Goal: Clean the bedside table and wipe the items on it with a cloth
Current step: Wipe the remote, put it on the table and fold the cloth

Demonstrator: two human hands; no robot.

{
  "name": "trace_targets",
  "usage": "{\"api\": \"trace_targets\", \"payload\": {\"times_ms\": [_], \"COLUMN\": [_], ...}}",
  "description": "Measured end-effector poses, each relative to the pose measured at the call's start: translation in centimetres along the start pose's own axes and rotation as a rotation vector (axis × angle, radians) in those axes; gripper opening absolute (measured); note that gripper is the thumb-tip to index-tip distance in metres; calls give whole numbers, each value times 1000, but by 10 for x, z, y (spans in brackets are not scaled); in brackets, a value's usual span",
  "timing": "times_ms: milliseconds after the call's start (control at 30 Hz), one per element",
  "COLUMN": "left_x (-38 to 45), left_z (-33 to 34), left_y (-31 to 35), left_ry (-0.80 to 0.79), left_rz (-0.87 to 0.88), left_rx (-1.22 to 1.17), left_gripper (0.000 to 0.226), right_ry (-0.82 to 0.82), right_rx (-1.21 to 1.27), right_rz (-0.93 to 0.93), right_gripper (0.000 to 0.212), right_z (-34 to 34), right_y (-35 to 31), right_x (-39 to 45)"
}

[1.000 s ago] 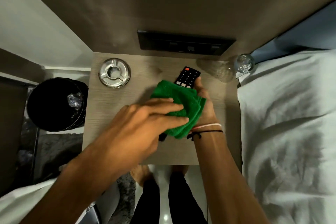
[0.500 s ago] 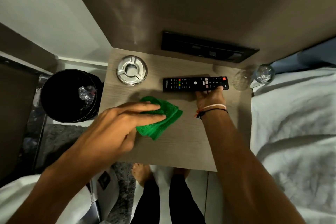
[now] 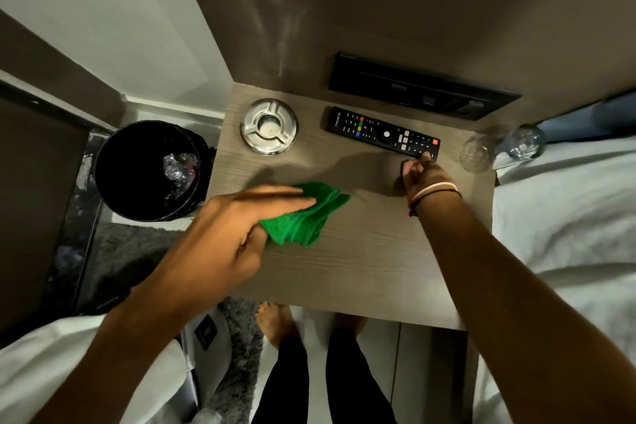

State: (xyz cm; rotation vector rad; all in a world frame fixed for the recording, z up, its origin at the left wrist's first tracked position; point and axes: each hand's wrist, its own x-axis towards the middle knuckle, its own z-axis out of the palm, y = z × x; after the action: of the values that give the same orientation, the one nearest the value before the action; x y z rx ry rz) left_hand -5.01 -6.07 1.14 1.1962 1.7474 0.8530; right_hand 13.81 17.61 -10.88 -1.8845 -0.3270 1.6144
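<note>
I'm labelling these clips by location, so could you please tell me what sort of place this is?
Probably a hotel bedroom: a bedside table stands against white bedding, carrying a TV remote, a metal ashtray and upturned glasses.

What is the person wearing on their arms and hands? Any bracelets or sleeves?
Both forearms are bare, with no gloves or rings that I can see. The right hand has two thin bands at the wrist: a pale pink bracelet and a black cord bracelet. The left hand has nothing at its wrist. White fabric shows near the left elbow.
</note>
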Motion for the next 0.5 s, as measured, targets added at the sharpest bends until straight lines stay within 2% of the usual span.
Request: {"api": "trace_targets", "payload": {"times_ms": [33,67,100,167,267,300,333,400,433,500], "left_x": [-1,-1,0,5,4,1,-2,-10,-13,-21], "left_z": [3,4,5,10,18,20,20,20,22,26], "left_y": [-4,-3,-5,-7,-15,-18,-18,-18,-19,-20], "left_ry": [12,36,58,154,325,319,297,249,248,344], "left_rz": [-6,-19,-40,-129,-328,-377,-422,-447,-446,-548], "left_rx": [-87,-188,-308,-512,-958,-1133,-1248,-1312,-1294,-1176], "left_gripper": [80,79,78,69,52,52,53,59,63,72], "right_ry": [37,-1,-50,-357,-860,-984,-1078,-1156,-1143,-1135], "right_rx": [79,92,0,-202,-364,-387,-400,-495,-584,-801], "right_rz": [-20,-32,-57,-26,160,194,195,55,-55,-278], "right_gripper": [28,13,13,25,62,63,54,35,36,45], "right_z": [-1,-3,-3,-4,-9,-8,-6,6,12,29], "right_y": [3,7,8,17,37,42,46,47,44,40], "right_x": [-3,-9,-23,-50,-85,-97,-103,-113,-117,-127]}}
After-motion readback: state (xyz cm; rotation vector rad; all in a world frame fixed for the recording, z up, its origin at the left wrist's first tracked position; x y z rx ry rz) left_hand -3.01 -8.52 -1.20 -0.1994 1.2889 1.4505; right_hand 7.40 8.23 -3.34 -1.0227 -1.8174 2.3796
